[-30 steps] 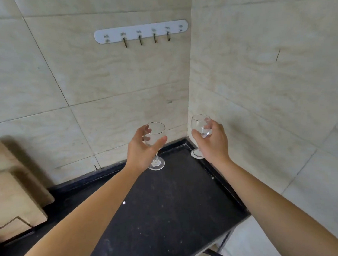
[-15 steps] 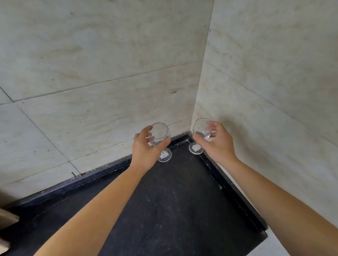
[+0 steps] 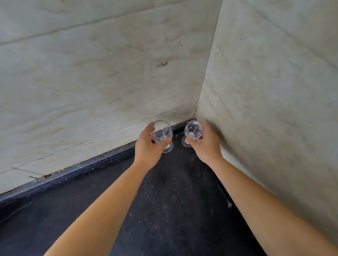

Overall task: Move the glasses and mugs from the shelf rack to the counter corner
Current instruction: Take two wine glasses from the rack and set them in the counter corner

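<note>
At frame centre, the left hand [image 3: 146, 150] and right hand [image 3: 207, 143] each wrap their fingers around a stemmed glass: left glass [image 3: 162, 132], right glass [image 3: 192, 129], in the dark table's [image 3: 169, 216] corner.

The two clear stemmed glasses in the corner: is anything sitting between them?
Nothing: the head view shows only bare dark counter between the left glass and right glass.

Two clear stemmed glasses [image 3: 162, 133] [image 3: 192, 129] upright, counter corner [image 3: 185, 158].

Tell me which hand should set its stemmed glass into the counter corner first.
Right hand, probably. Its glass sits nearest the corner where the walls meet, its base low over the counter. The left hand holds its glass farther out, so placing that second avoids blocking.
</note>
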Available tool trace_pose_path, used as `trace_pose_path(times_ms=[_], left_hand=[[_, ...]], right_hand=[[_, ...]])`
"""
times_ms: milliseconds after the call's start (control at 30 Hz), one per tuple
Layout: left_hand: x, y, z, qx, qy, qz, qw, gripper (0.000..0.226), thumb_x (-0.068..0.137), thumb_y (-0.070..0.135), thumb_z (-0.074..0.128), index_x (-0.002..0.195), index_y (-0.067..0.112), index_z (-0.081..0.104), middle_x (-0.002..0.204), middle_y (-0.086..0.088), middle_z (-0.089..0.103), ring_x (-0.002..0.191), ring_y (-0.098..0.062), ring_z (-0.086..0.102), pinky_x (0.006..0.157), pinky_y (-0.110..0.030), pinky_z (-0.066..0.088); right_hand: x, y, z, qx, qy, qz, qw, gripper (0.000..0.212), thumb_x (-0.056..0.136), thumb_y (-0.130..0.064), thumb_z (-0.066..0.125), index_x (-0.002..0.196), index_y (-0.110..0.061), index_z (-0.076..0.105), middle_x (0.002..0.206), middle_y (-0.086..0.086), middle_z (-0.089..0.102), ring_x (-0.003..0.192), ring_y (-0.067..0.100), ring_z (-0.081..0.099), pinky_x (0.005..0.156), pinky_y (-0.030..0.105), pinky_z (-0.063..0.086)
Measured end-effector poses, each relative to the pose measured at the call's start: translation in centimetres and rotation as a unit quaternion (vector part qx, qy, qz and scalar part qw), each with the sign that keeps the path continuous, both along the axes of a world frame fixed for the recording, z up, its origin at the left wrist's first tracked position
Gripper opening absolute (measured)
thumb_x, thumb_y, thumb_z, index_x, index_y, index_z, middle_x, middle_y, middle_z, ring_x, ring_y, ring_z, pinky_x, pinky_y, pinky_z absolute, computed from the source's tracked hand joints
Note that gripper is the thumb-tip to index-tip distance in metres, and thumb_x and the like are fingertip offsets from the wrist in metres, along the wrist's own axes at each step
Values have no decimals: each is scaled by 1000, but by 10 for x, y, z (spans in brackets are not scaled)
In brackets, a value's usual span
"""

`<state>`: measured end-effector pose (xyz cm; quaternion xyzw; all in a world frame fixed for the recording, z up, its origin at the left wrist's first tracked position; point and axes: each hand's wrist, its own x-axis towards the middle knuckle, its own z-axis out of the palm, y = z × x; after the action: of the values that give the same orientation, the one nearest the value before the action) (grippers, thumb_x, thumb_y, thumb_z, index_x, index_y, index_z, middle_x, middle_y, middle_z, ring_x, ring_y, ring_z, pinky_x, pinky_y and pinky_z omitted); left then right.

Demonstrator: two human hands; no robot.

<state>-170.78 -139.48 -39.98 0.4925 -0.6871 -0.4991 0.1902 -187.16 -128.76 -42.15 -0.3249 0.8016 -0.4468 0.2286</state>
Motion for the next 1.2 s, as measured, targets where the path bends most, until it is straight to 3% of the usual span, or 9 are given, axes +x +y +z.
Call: trace_pose_path(times_ms=[67,167,467,633,700,767,867,1033,1200], left_hand=[[-12,-7,-8,-9,-11,-14,1000,85,79,35,81,151,29,36,146,4,51,121,-20,59,83,-28,56],[-22,-15,-17,-20,-23,-31,999,86,80,35,81,151,30,34,145,5,52,116,-16,60,66,-9,41],[-21,-25,-36,-22,-27,-58,998,80,80,31,81,147,35,37,146,4,53,123,-17,59,65,0,41],[-17,-16,-42,-7,-14,-59,998,85,82,31,80,152,35,31,150,4,48,98,18,60,65,0,45],[-17,-13,-40,-18,-16,-57,998,89,83,31,79,154,35,25,151,2,47,116,2,59,69,0,44],[-15,-10,-34,-23,-22,-64,997,97,83,34,79,157,33,16,152,0,46,133,-16,50,86,-10,46],[1,-5,-18,-41,-61,-61,995,102,82,46,76,158,30,9,159,-2,34,141,-23,40,107,-41,44],[57,-1,23,-223,-127,-49,965,66,100,43,49,156,18,24,161,-5,29,147,-25,26,115,-48,35],[127,-8,77,-382,-163,-38,909,56,104,39,37,153,11,32,161,-17,27,149,-38,24,116,-59,27]], right_hand=[[-4,-7,-9,1,1,7,1000,39,80,-18,81,107,-35,58,105,-10,68,95,8,66,81,27,54],[-9,-14,-18,7,2,19,1000,41,83,-17,80,117,-26,60,112,-7,68,100,10,65,85,29,55],[-16,-24,-24,25,7,28,999,54,86,-16,79,135,-19,55,125,2,68,114,20,65,97,43,55],[-13,-22,-25,57,39,35,997,66,88,-17,78,145,-11,46,138,10,61,126,27,58,105,45,49],[-13,-22,-21,72,44,39,996,71,87,-16,79,148,-9,43,142,11,58,131,28,55,107,43,46],[-10,-21,-14,85,42,40,995,82,86,-11,78,154,-8,32,152,13,49,140,28,46,113,42,41],[-3,-13,0,98,64,39,992,86,91,-1,66,160,-9,16,164,13,28,152,28,25,121,39,30],[19,-5,38,71,206,48,975,65,104,-20,48,160,-7,17,167,16,19,153,31,20,122,44,29],[58,-26,91,5,343,77,936,71,105,-38,46,161,-9,13,168,22,10,153,38,20,120,48,27]])
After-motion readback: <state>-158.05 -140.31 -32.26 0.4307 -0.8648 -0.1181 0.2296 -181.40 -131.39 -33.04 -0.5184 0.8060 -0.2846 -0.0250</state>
